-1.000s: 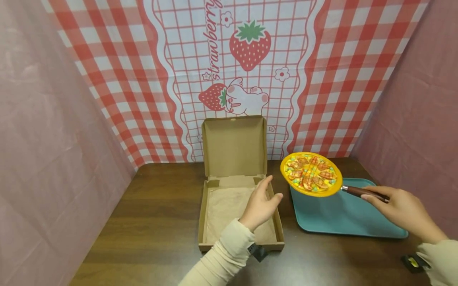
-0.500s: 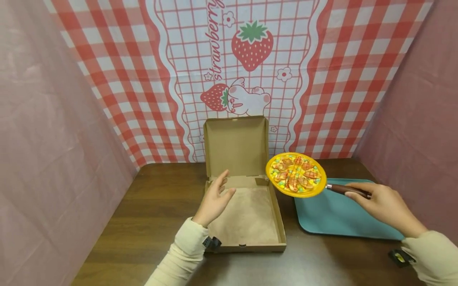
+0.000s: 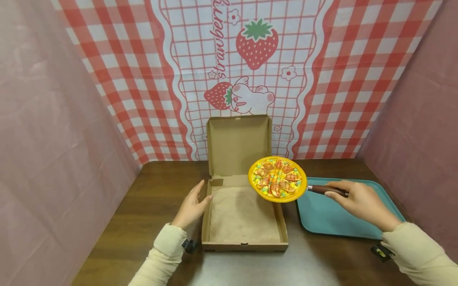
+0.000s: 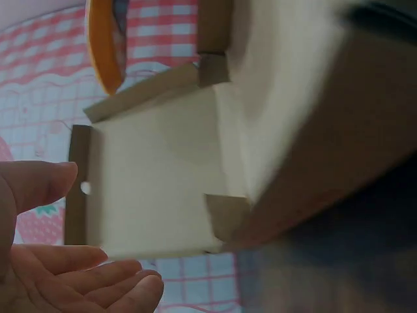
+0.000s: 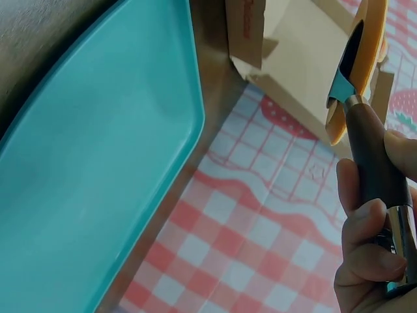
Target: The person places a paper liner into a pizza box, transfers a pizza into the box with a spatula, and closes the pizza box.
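Observation:
My right hand point(image 3: 365, 200) grips the dark wooden handle of a pizza server point(image 3: 326, 190), whose metal blade shows under the crust in the right wrist view. On it lies a toy-like round pizza point(image 3: 277, 178) with a yellow rim and several toppings, tilted slightly and held above the right side of an open cardboard pizza box point(image 3: 245, 247). Brown paper point(image 3: 239, 218) lines the box bottom, and its lid point(image 3: 239, 145) stands upright at the back. Beside the box's left wall, my left hand point(image 3: 191, 206) has its fingers extended and holds nothing.
A teal tray point(image 3: 336, 214) lies on the brown wooden table point(image 3: 157, 198), right of the box. A red-and-white checked cloth point(image 3: 358, 79) with strawberries hangs behind the table. Pink cloth point(image 3: 61, 139) hangs at both sides.
My right hand has carried the server and pizza leftward from above the tray to above the box. My left hand has moved left, from over the box to its left side.

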Tool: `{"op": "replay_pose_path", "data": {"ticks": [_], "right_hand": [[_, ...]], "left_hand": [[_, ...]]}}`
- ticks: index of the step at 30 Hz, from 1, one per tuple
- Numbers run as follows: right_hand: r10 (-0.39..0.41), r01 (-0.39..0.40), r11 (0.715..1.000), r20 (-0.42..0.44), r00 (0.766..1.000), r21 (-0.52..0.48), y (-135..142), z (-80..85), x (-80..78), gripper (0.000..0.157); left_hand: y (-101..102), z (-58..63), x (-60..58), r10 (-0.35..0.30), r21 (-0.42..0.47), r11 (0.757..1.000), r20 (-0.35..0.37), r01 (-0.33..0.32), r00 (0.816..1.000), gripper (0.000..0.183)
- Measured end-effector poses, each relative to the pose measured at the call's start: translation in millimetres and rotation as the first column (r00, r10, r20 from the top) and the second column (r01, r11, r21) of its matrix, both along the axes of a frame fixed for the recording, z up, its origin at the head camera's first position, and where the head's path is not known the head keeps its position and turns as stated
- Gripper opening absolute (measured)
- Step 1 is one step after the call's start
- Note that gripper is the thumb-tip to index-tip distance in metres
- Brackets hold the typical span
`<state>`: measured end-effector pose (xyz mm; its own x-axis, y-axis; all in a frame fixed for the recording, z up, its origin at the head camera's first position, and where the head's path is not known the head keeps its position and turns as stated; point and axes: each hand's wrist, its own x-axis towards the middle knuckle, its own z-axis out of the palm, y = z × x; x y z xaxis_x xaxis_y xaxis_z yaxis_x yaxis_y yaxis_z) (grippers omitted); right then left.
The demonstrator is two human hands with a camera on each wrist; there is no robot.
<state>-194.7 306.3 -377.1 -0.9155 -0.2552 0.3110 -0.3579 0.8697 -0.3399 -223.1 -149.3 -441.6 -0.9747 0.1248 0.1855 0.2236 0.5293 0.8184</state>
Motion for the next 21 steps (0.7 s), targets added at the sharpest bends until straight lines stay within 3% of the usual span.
{"op": "replay_pose_path", "data": {"ticks": [7, 15, 21], "right_hand": [[0.059, -0.058, 0.998, 0.031, 0.998, -0.009, -18, -7.7, -6.7, 0.029], [0.069, -0.069, 0.998, 0.055, 0.996, -0.001, -37, -17.9, -13.7, 0.029], [0.096, -0.097, 0.995, 0.060, 0.994, 0.000, -46, -25.4, -14.4, 0.028]], "left_hand": [[-5, -21.5, 2.6, 0.023, -0.016, 1.000, 0.090, -0.022, 0.996, 0.067], [-7, -37.4, 2.8, 0.000, 0.006, 1.000, 0.165, -0.001, 0.986, 0.066], [-6, -46.5, 0.4, -0.018, -0.013, 1.000, 0.168, 0.020, 0.986, 0.060]]}}
